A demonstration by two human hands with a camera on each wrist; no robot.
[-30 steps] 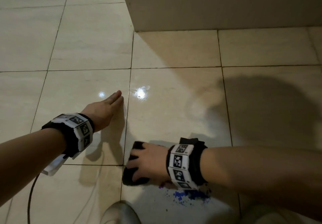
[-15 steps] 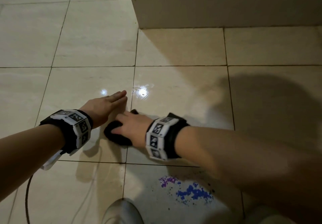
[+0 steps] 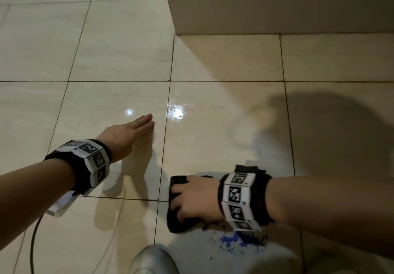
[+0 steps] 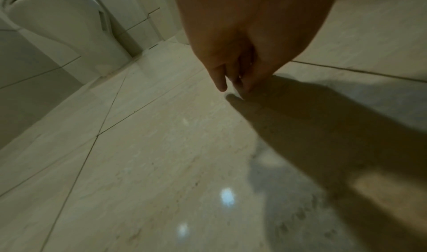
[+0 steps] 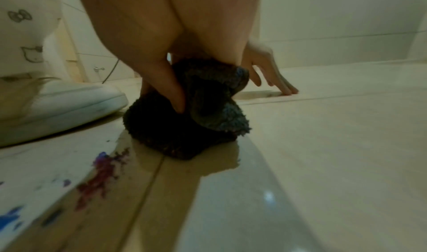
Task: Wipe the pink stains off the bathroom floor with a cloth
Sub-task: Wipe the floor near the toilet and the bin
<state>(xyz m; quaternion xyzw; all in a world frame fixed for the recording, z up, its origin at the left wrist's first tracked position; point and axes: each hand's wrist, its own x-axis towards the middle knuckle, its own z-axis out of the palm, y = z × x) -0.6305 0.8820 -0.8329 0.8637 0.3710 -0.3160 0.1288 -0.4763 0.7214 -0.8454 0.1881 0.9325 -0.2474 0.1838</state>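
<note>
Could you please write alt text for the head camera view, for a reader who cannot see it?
The right hand presses a dark cloth onto the tiled floor beside pink and blue stains. The left hand rests flat on the floor.

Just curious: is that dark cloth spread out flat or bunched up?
Bunched up. The dark fuzzy cloth sits in a thick folded wad gripped by the right hand, not flat.

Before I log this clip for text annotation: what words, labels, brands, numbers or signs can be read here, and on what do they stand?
No readable words, brands or numbers in any view.
Left wristband: black-and-white square marker patterns, no letters.
Right wristband: the same kind of marker patterns, no letters.
Pale fabric at the left of the right wrist view: drawn cat-face and bow outlines, no text.
</note>
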